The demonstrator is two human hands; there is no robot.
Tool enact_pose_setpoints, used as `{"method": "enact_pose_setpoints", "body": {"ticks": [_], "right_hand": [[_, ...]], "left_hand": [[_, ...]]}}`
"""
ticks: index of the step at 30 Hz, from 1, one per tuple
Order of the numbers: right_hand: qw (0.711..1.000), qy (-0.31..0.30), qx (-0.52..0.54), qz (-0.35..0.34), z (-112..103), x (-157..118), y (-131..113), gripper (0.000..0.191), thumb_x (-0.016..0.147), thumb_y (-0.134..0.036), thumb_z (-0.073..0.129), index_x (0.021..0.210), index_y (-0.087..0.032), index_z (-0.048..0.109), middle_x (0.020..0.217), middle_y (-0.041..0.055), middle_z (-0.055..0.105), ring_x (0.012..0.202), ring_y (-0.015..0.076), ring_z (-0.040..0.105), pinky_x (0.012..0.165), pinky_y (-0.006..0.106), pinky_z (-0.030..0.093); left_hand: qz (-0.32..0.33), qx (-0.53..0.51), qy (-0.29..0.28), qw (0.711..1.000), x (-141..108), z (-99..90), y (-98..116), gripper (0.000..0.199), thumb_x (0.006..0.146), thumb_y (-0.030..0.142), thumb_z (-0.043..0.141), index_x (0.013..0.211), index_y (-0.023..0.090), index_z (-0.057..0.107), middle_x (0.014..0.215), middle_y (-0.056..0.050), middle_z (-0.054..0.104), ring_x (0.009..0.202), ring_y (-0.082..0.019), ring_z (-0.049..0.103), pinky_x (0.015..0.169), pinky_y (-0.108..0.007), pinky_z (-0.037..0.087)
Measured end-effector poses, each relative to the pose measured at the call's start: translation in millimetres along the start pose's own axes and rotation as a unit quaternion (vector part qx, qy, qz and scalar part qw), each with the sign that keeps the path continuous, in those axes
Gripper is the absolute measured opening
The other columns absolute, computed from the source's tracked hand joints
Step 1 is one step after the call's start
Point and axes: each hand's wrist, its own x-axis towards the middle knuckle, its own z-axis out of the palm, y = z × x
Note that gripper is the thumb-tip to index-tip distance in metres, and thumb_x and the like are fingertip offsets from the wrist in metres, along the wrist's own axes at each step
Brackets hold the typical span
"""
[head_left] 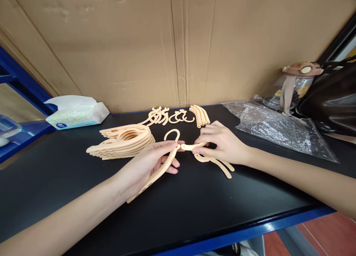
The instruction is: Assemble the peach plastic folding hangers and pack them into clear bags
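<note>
My left hand (157, 158) is closed around a beige plastic hanger piece (160, 171), a curved arm with a hook (172, 133) standing up at its inner end. Thumb and fingers of my right hand (215, 143) pinch a second curved hanger arm (190, 147). Its tip is close beside the hook's base; whether they touch I cannot tell. Beneath my right hand, more beige hanger parts (221, 167) lie on the black table (191, 215). A stack of beige hangers (122, 142) lies left of my hands.
Loose hooks (158, 116) and a bundle of curved arms (199, 116) lie at the back. A tissue pack (77, 115) stands back left. Clear plastic bags (280, 128), a bottle (299, 83) and a dark bag (330, 100) are on the right. A cardboard wall (125, 56) rises behind.
</note>
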Motion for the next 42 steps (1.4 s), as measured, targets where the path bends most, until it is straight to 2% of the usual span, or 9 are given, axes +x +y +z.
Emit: {"method": "enact_pose_setpoints", "body": {"ticks": [6,13,18,23,26,29,33,36,42], "right_hand": [[0.997,0.014,-0.072,-0.015,-2,-2,0,0.033,0.091,-0.046,0.051,0.086,-0.020,0.070,0.073,0.0001,0.060,0.076,0.0149,0.054,0.077,0.032,0.030],[0.985,0.052,-0.156,-0.048,-3,-5,-5,0.038,0.095,-0.047,0.044,0.084,-0.018,0.066,0.079,0.0029,0.063,0.077,0.0162,0.052,0.077,0.034,0.030],[0.982,0.056,-0.172,-0.049,-3,-6,-8,0.039,0.096,-0.047,0.041,0.083,-0.018,0.065,0.080,0.0032,0.064,0.079,0.0169,0.052,0.076,0.034,0.029],[0.981,0.064,-0.174,-0.057,-2,-7,-6,0.039,0.096,-0.045,0.041,0.082,-0.017,0.065,0.079,0.0031,0.064,0.078,0.0166,0.052,0.076,0.034,0.029],[0.983,0.075,-0.162,-0.030,-4,-6,-3,0.036,0.095,-0.046,0.045,0.084,-0.017,0.065,0.080,0.0028,0.064,0.077,0.0163,0.052,0.076,0.034,0.029],[0.982,0.091,-0.164,-0.017,-8,-5,0,0.036,0.093,-0.047,0.047,0.086,-0.017,0.065,0.082,0.0031,0.064,0.078,0.0167,0.051,0.077,0.035,0.029],[0.982,0.090,-0.162,-0.023,-10,-5,1,0.035,0.093,-0.047,0.047,0.086,-0.018,0.066,0.083,0.0028,0.064,0.079,0.0165,0.051,0.078,0.034,0.029],[0.984,0.084,-0.152,-0.028,-8,-6,1,0.035,0.092,-0.046,0.049,0.083,-0.017,0.066,0.080,0.0024,0.065,0.078,0.0163,0.052,0.078,0.034,0.029],[0.988,0.064,-0.134,-0.050,-4,-5,6,0.034,0.094,-0.043,0.049,0.081,-0.017,0.066,0.072,0.0001,0.064,0.075,0.0148,0.052,0.079,0.032,0.029]], "left_hand": [[-0.013,0.001,-0.007,1.000,-2,2.3,3,0.023,0.087,0.030,0.063,0.107,0.019,0.069,0.069,-0.001,0.064,0.060,-0.010,0.061,0.056,-0.016,0.056],[-0.031,-0.013,0.006,0.999,-5,5.4,4,0.018,0.083,0.025,0.067,0.100,0.021,0.068,0.079,-0.003,0.068,0.075,-0.015,0.068,0.061,-0.020,0.058],[-0.020,-0.005,-0.024,1.000,-4,2.6,3,0.018,0.081,0.027,0.070,0.097,0.020,0.067,0.088,-0.003,0.069,0.077,-0.015,0.068,0.067,-0.025,0.060],[0.005,0.000,-0.047,0.999,1,-1.8,3,0.012,0.081,0.026,0.070,0.090,0.019,0.069,0.090,-0.003,0.070,0.082,-0.014,0.068,0.073,-0.022,0.059],[0.013,0.025,-0.072,0.997,2,-1.9,3,0.010,0.082,0.026,0.070,0.087,0.017,0.069,0.092,-0.003,0.070,0.085,-0.014,0.067,0.078,-0.021,0.057],[0.007,0.051,-0.084,0.995,-1,2.9,3,0.014,0.082,0.028,0.069,0.091,0.017,0.069,0.099,-0.004,0.070,0.086,-0.013,0.067,0.076,-0.020,0.056],[-0.004,0.065,-0.083,0.994,-4,8.3,3,0.018,0.083,0.031,0.069,0.094,0.018,0.069,0.103,-0.004,0.069,0.085,-0.014,0.067,0.072,-0.020,0.057],[0.011,0.054,-0.075,0.996,-3,6.5,-1,0.019,0.083,0.035,0.067,0.096,0.021,0.067,0.106,-0.002,0.068,0.084,-0.014,0.067,0.073,-0.022,0.058],[0.050,0.019,-0.019,0.998,2,3.4,-6,0.016,0.083,0.033,0.068,0.098,0.028,0.066,0.099,0.002,0.068,0.081,-0.013,0.067,0.072,-0.024,0.060]]}}
